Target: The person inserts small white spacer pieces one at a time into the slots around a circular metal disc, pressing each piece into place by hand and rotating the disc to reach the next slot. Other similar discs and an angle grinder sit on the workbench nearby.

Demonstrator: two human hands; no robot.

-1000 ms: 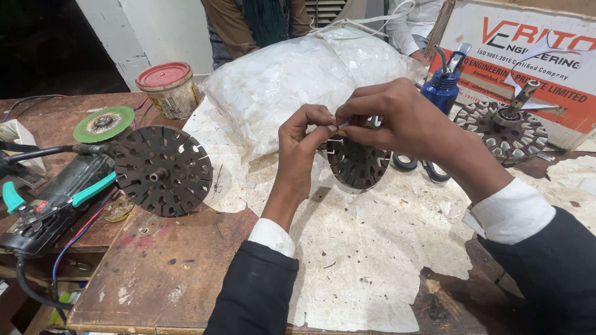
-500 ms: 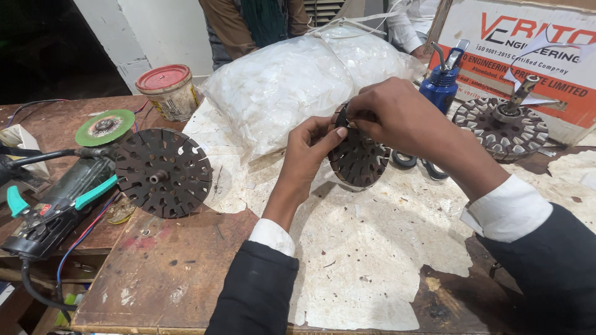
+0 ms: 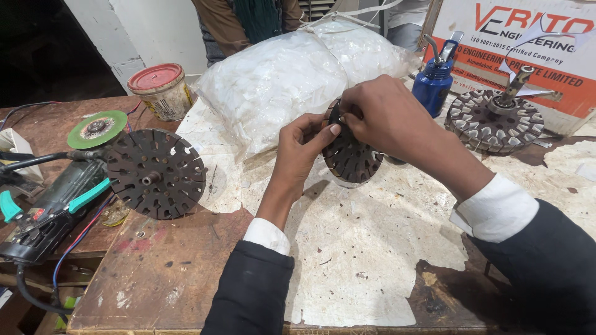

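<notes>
I hold a dark slotted metal stator core (image 3: 354, 158) tilted on its edge over the white paper on the bench. My left hand (image 3: 301, 149) grips its left rim, thumb pressed on the top edge. At the core's upper rim my right hand (image 3: 385, 115) pinches with fingertips closed on a slot; what it pinches is hidden. Both sleeves are dark with white cuffs.
A larger slotted core with a shaft (image 3: 155, 174) lies to the left, beside an angle grinder (image 3: 56, 198) with a green disc (image 3: 97, 129). A red-lidded tin (image 3: 162, 91), a plastic bag of white pieces (image 3: 279, 80), a blue oil can (image 3: 434, 84) and another core (image 3: 496, 121) stand behind. A person stands beyond.
The core has been tipped more upright and brought slightly left. My right hand has shifted over its top rim, and my left thumb now presses on the edge.
</notes>
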